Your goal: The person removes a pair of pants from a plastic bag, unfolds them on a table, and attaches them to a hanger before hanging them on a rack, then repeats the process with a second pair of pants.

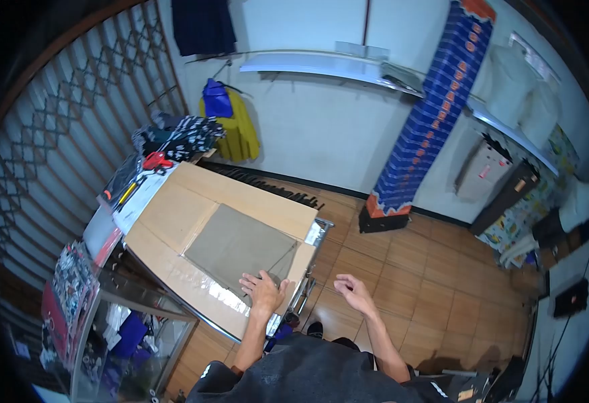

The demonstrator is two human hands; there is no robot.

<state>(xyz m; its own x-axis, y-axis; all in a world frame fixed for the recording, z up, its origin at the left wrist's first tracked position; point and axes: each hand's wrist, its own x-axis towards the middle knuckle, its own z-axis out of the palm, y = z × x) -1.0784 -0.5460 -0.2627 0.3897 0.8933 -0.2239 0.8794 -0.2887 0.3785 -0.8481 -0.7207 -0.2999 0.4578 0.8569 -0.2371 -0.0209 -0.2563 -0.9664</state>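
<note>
A piece of grey-brown cloth lies flat on the cardboard-topped table, with a thin dark line slanting across its right corner. My left hand rests palm down on the near edge of this cloth, fingers spread. Off the table's right side, my right hand hangs in the air above the floor. Its fingers are loosely bent and apart, and nothing shows in them.
Red-handled scissors and a yellow cutter lie at the cardboard's far left, beside piled patterned fabric. A glass cabinet stands near left. A tall blue column leans beyond the tiled floor.
</note>
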